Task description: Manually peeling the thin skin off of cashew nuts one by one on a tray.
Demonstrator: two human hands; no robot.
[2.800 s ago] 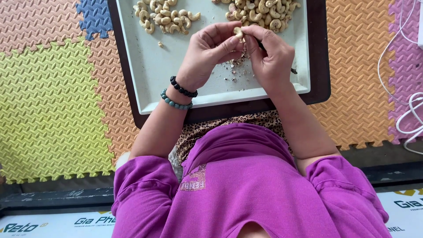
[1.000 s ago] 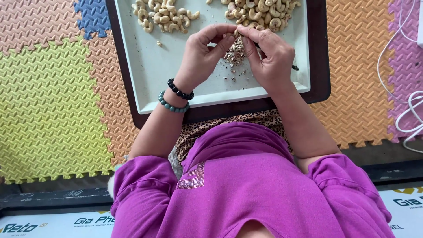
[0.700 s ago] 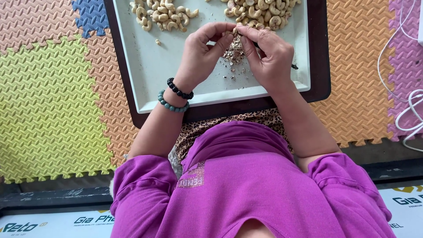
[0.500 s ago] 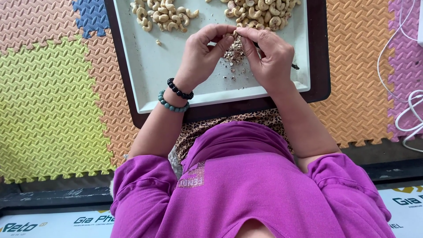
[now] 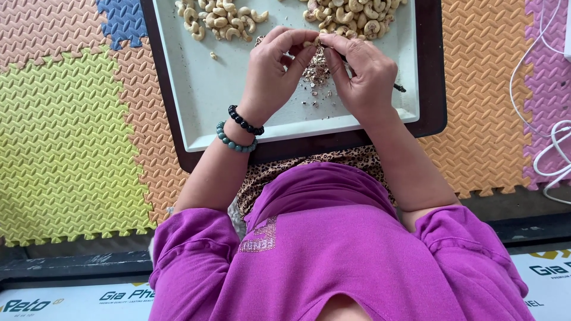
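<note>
Flanking hands [image 5: 321,65] (cashew piles [image 5: 217,21])

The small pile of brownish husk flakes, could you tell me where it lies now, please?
In the head view, the small pile of brownish husk flakes lies on the pale rectangular tray, between the left hand and the right hand, just below the right-side heap of cashew kernels.

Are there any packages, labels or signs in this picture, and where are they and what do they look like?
White printed panel: a flat strip along the bottom left edge, below the foam mats, with dark blue and yellow lettering.
Second white printed panel: bottom right corner, same white ground with dark lettering and a yellow mark.
Sparkly patch: small studded design on the purple shirt's chest.
No screens are in view.
</note>
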